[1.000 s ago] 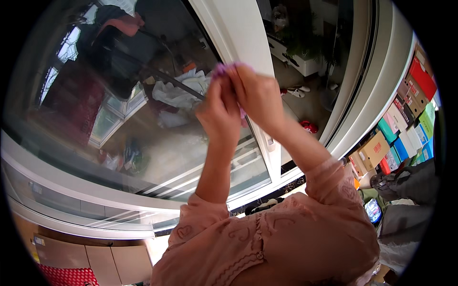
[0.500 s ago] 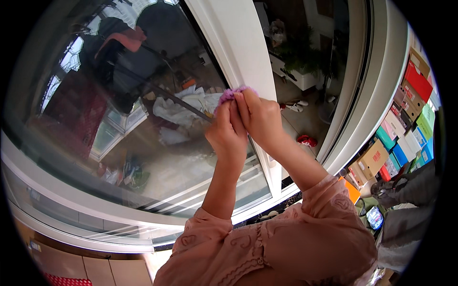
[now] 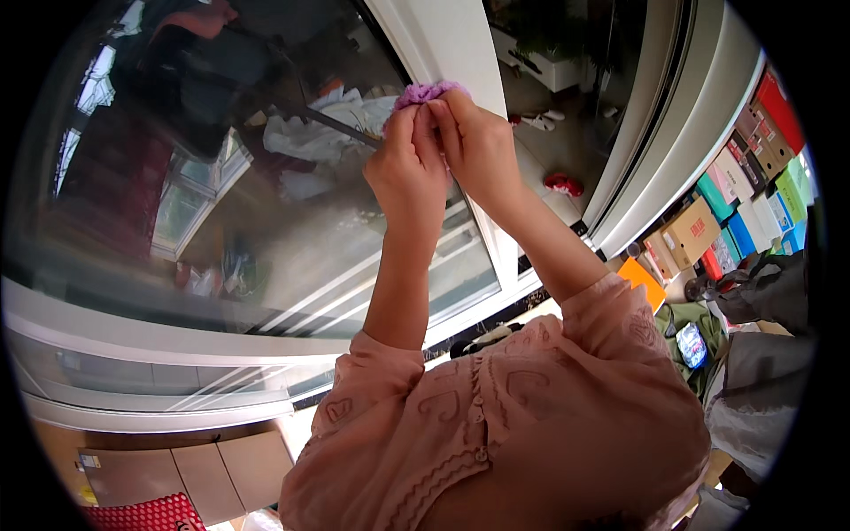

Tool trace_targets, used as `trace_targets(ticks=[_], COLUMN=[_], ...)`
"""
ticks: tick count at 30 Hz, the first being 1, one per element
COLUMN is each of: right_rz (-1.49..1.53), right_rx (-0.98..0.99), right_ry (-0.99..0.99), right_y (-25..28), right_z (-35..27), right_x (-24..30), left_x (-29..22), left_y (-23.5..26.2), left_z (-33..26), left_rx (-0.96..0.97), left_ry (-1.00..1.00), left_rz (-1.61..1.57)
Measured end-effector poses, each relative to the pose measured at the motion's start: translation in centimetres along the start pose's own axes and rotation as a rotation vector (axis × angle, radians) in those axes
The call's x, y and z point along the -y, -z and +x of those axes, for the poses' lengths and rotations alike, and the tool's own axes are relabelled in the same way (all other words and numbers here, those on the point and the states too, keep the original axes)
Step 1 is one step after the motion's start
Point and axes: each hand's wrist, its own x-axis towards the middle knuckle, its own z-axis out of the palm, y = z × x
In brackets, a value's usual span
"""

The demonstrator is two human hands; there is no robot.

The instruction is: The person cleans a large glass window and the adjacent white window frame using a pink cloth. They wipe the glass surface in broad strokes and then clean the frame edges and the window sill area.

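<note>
Both my hands are raised and close together in front of the glass door panel (image 3: 345, 283), beside its white frame (image 3: 434, 40). A fuzzy purple cloth (image 3: 428, 91) is bunched between them, its upper edge showing above my fingers. My left hand (image 3: 407, 168) is closed on the cloth's left side. From the right, my right hand (image 3: 482, 150) grips it too, thumbs nearly touching. A dark grey rod (image 3: 332, 121) shows in the glass and ends visually at my left hand; I cannot tell whether it is a reflection. Most of the cloth is hidden by my fingers.
Right of the frame, an opening shows a white cabinet (image 3: 549, 66) and red shoes (image 3: 563, 184) on the floor. Stacked shoe boxes (image 3: 691, 228) and a dark green bag (image 3: 673, 332) lie at the right. A red dotted item (image 3: 146, 513) is at lower left.
My hands and the cloth sit higher in the picture, while the door, boxes and floor items have also shifted upward. Both hands keep their grip on the cloth.
</note>
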Motion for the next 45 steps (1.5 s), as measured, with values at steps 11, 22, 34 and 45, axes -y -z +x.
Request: trace_targets(ticks=[11,22,34,45], right_rz=[-0.067,0.019,0.041,-0.014], right_rx=[0.235,0.33,0.304,0.256], right_ry=[-0.218,-0.336,-0.248,-0.228], right_y=[0.1,0.6,0.6,0.9], right_z=[-11.8,-14.2,-14.4,-16.9], right_x=[-4.5,-5.6,-6.2,-7.6], left_x=[3.9,3.7,4.8,4.9], left_y=[-2.0,-2.6,-3.4,-3.7], left_z=[-12.2,-14.0,-15.5,-17.1], left_rx=[0.228,0.257,0.208,0.375], left_ry=[0.229,0.296,0.293,0.331], left_rz=[0.0,0.029,-0.017,0.046])
